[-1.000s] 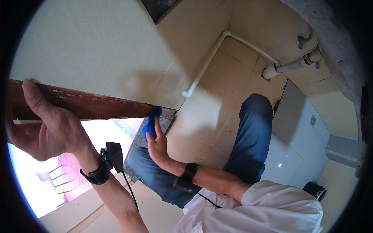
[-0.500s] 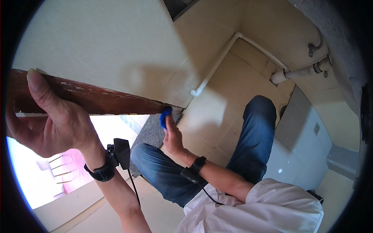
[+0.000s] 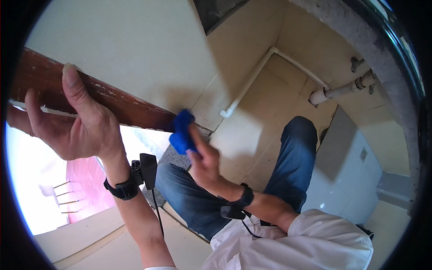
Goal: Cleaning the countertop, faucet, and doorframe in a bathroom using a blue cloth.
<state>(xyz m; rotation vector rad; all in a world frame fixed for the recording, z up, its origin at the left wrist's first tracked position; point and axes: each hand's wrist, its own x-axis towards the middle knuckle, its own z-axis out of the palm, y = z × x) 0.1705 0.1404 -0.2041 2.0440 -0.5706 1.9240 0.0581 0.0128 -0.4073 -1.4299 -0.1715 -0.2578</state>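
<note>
A reddish-brown wooden door frame (image 3: 130, 104) with worn, pale-flecked edges runs from the far left toward the middle. My left hand (image 3: 92, 123) rests against it, thumb laid on the wood and fingers spread apart, holding nothing. In my right hand (image 3: 208, 165) is a bunched blue cloth (image 3: 183, 135), pressed at the lower end of the frame. The fingers behind the cloth are partly hidden, and this hand is slightly blurred.
My bent knees (image 3: 299, 139) are below the hands. A grey stone threshold (image 3: 175, 157) lies by the left knee. White pipes (image 3: 252, 81) follow the tiled wall and floor, and a grey rough-edged slab (image 3: 342, 22) hangs at upper right.
My right hand and the blue cloth have moved left along the wood from its end, and more of the cloth shows. My left hand's fingers have spread further. The view has shifted slightly.
</note>
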